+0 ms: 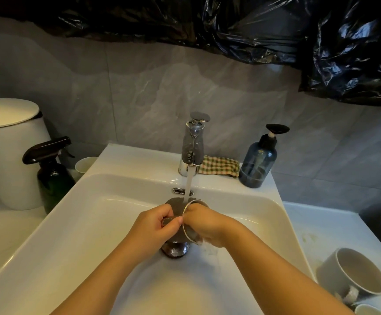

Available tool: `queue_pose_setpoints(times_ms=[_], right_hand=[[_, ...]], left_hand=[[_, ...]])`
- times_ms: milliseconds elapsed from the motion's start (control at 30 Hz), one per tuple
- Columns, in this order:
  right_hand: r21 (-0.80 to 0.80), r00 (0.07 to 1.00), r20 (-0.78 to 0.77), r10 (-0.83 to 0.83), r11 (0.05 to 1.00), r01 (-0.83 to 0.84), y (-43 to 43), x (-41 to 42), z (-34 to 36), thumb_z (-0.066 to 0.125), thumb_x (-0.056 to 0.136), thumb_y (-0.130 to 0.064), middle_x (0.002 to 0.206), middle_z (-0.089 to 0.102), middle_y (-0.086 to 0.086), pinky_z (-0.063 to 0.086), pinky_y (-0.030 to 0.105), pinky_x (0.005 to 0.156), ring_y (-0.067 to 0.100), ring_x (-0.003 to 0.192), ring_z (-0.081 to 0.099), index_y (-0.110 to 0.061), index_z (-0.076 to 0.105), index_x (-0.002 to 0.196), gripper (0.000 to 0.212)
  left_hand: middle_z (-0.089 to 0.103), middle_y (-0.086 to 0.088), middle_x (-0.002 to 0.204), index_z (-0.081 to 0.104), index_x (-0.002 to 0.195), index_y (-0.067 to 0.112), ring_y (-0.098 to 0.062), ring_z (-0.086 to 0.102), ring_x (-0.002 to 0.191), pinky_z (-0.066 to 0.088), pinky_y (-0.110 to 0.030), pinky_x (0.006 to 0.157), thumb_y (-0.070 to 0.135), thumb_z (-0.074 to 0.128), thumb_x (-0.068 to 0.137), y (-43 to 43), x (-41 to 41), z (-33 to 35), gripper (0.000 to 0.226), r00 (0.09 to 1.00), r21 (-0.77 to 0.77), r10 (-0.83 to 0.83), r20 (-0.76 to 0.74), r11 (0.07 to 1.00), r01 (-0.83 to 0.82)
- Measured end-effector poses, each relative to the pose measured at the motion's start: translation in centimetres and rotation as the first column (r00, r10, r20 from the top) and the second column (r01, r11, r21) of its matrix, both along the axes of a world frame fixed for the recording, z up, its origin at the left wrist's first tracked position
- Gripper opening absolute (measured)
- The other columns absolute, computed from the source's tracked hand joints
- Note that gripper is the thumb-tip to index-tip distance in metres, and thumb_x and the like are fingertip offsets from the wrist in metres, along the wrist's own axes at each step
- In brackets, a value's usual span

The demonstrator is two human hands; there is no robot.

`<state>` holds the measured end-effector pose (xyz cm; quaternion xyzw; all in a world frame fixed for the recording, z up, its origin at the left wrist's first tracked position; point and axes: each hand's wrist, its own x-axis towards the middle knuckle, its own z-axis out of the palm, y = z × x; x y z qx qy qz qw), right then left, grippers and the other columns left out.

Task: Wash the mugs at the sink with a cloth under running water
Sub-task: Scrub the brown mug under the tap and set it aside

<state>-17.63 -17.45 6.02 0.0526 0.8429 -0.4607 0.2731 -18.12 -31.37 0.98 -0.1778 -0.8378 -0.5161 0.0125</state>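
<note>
Your left hand [156, 225] grips the mug [176, 206] by its handle, thumb and fingers curled round it. The mug is tipped on its side over the sink [98, 214], mouth toward 3 o'clock, just at 12 o'clock of the drain [174, 250]. Water [188, 185] from the tap [191, 151] falls onto it. Your right hand [207, 223] reaches into the mouth; its fingers are hidden inside, so I cannot tell how they lie. A checked cloth [219, 165] sits at 3 o'clock of the tap, and a second mug [353, 273] lies on the counter at 4 o'clock.
</note>
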Motion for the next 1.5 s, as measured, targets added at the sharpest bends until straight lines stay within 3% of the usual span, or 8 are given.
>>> queue_pose_setpoints(times_ms=[167,533,700,800,933,1133,1233,1500], right_hand=[[-0.248,0.921,0.073,-0.384,0.887,0.389,1.3,0.5,-1.2,0.052,0.086,-0.02,0.088,0.063,0.01,0.049,0.034,0.082,0.02,0.084,0.059,-0.01,0.064,0.086,0.016],[-0.49,0.806,0.316,-0.501,0.641,0.591,3.3,3.3,-0.8,0.061,0.087,-0.015,0.063,0.045,0.012,0.051,0.043,0.075,0.022,0.058,0.047,-0.011,0.047,0.067,0.025],[-0.492,0.803,0.26,-0.536,0.642,0.588,3.0,4.2,-0.3,0.064,0.082,0.001,0.091,0.061,0.017,0.06,0.04,0.066,0.027,0.076,0.064,-0.009,0.053,0.092,0.018],[-0.456,0.811,0.195,-0.552,0.681,0.573,2.9,4.5,-0.1,0.064,0.084,-0.004,0.096,0.06,0.013,0.056,0.032,0.055,0.026,0.078,0.063,-0.015,0.059,0.105,0.024],[-0.467,0.822,0.113,-0.559,0.7,0.54,2.6,4.7,0.7,0.06,0.087,-0.007,0.07,0.056,0.014,0.047,0.025,0.053,0.02,0.055,0.054,-0.006,0.063,0.105,0.018],[-0.262,0.781,-0.361,-0.51,0.859,0.44,1.9,2.2,4.3,0.055,0.083,-0.008,0.082,0.06,0.007,0.048,0.028,0.053,0.017,0.061,0.053,-0.028,0.053,0.111,0.035],[-0.197,0.687,-0.595,-0.418,0.904,0.38,1.9,0.4,6.4,0.056,0.079,-0.015,0.098,0.059,0.0,0.055,0.042,0.075,0.016,0.075,0.054,-0.037,0.045,0.129,0.056],[0.106,0.671,-0.73,-0.132,0.948,0.302,1.7,-1.8,8.8,0.049,0.086,-0.017,0.09,0.057,0.001,0.055,0.047,0.074,0.02,0.072,0.055,-0.044,0.03,0.14,0.064]], left_hand=[[0.037,0.008,0.051,0.034,0.055,0.023,-0.004,0.039,0.051,0.027,-0.018,0.049,0.034,0.061,0.078,-0.4,0.1,0.4,0.037,0.997,-0.108,-0.002,-0.074,0.994,-0.006],[0.04,0.004,0.054,0.036,0.058,0.017,-0.009,0.034,0.051,0.028,-0.018,0.047,0.026,0.06,0.089,-0.6,0.8,3.3,0.04,0.99,-0.255,0.123,-0.072,0.957,-0.138],[0.042,-0.001,0.058,0.04,0.06,0.015,-0.017,0.039,0.059,0.036,-0.026,0.055,0.028,0.057,0.091,-1.0,1.2,4.0,0.038,0.923,-0.067,0.187,0.337,0.982,-0.175],[0.029,0.0,0.05,0.039,0.059,0.016,-0.017,0.031,0.054,0.035,-0.024,0.053,0.031,0.052,0.094,-1.4,1.4,4.8,0.04,0.74,0.157,0.121,0.661,0.943,-0.294],[0.023,0.003,0.043,0.037,0.054,0.017,-0.015,0.027,0.05,0.035,-0.024,0.054,0.033,0.051,0.093,-1.6,1.7,5.4,0.044,0.588,0.309,-0.011,0.809,0.858,-0.41],[0.025,0.004,0.041,0.035,0.054,0.017,-0.014,0.029,0.049,0.036,-0.023,0.052,0.032,0.049,0.094,-1.0,1.8,6.6,0.044,0.683,0.215,0.056,0.728,0.928,-0.305],[0.026,0.005,0.039,0.035,0.054,0.017,-0.014,0.03,0.049,0.036,-0.023,0.052,0.032,0.05,0.093,-1.0,1.9,7.1,0.044,0.711,0.18,0.087,0.698,0.939,-0.293],[0.028,0.002,0.044,0.036,0.055,0.017,-0.014,0.033,0.051,0.039,-0.024,0.052,0.032,0.05,0.094,-1.9,1.6,7.7,0.044,0.753,0.173,0.095,0.651,0.947,-0.269]])
